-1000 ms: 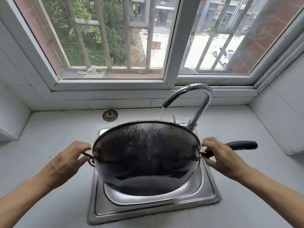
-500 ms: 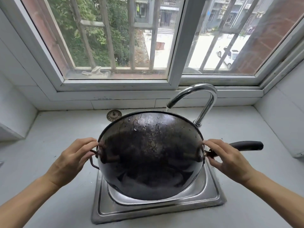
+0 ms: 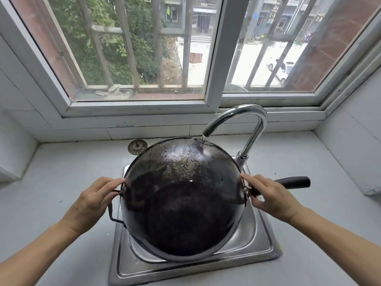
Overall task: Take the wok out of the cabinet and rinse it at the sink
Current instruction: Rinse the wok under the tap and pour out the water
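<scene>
A: Wok (image 3: 183, 203) colour?
B: Black inside, brownish speckles nr top, black handle (image 3: 296, 182).
A: Sink (image 3: 266, 242), tap (image 3: 247, 129)?
B: Both shiny silver steel.
A: Counter (image 3: 61, 182)?
B: Pale grey-white. Window frame (image 3: 218, 58) white, rusty-brown bars (image 3: 125, 38) outside.

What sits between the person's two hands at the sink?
In the head view, the black wok spans the gap: left hand grips its loop handle, right hand its long handle.
</scene>
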`<state>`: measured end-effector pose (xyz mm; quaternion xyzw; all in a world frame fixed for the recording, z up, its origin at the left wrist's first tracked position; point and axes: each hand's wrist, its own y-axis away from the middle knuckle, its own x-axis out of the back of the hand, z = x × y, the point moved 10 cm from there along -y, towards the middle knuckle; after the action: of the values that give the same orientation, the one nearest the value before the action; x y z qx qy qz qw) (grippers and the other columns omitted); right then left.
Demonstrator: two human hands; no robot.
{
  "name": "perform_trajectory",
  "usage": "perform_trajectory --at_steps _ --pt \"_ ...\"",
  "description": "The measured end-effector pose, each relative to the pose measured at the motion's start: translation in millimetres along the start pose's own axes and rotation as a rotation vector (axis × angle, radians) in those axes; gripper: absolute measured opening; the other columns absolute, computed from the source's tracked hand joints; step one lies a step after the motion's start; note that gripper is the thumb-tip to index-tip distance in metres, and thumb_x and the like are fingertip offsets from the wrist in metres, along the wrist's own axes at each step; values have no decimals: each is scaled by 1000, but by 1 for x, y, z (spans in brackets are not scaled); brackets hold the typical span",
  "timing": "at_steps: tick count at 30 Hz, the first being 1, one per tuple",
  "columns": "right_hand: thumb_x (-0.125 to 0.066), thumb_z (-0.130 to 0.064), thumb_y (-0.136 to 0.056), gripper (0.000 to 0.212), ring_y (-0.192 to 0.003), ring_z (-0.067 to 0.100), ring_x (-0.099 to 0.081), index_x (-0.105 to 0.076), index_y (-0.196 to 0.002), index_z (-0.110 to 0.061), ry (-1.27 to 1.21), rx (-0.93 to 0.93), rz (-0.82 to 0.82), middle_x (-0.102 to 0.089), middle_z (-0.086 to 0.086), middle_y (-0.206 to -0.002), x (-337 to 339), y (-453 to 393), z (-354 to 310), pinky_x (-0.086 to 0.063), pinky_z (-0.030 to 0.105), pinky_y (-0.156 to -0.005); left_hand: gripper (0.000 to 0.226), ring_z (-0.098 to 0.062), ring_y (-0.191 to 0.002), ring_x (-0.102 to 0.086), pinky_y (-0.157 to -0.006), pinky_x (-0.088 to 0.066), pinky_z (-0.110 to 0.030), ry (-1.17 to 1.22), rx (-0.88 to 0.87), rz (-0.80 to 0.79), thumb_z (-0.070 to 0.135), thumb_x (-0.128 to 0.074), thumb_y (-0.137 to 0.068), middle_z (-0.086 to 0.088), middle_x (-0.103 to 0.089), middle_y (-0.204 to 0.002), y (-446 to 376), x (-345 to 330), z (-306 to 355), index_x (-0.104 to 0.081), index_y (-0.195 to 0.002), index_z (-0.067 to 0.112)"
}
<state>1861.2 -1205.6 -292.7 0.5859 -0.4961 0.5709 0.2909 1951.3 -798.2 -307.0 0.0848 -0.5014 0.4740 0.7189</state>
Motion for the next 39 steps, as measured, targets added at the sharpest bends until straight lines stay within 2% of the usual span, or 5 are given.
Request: perform_trajectory --at_steps 6,14,26,34,39 --pt "-77 1 -67 78 -62 26 -55 -43 -137 -13 -27 -39 -32 -57 5 -90 -20 0 17 -53 41 -56 41 -10 -88 -53 -88 -40 -12 4 4 -10 30 -43 -98 0 -55 -102 -16 -14 -7 -62 -124 5" --pt "-74 0 -70 74 -64 25 -59 -45 -136 -17 -59 -141 -54 -56 3 -102 -34 12 40 -53 42 -53 37 -14 -85 -56 -81 -45 -23 30 -15 -56 30 -44 -97 6 -52 -103 -28 -36 -11 -57 -129 16" --pt "-78 -4 -67 75 -61 24 -61 -47 -134 -19 -19 -229 -33 -58 -1 -104 -35 31 55 -52 39 -47 40 -7 -90 -52 -90 -37 -8 34 -65 -101 34 -38 -101 5 -53 -105 -55 -50 10 -57 -129 13" --pt "-77 -5 -70 74 -62 23 -63 -45 -134 -22 -31 -284 -19 -53 -5 -109 -21 53 67 -53 40 -48 38 -21 -95 -60 -90 -48 -30 33 -111 -119 28 -43 -98 1 -57 -108 -73 -67 20 -56 -131 15" --pt "-79 -3 -67 76 -61 19 -63 -46 -133 -21 -37 -326 -4 -51 -8 -108 -10 75 70 -53 36 -47 37 -22 -91 -61 -86 -48 -28 23 -173 -126 24 -45 -97 -5 -58 -104 -87 -78 35 -56 -130 12"
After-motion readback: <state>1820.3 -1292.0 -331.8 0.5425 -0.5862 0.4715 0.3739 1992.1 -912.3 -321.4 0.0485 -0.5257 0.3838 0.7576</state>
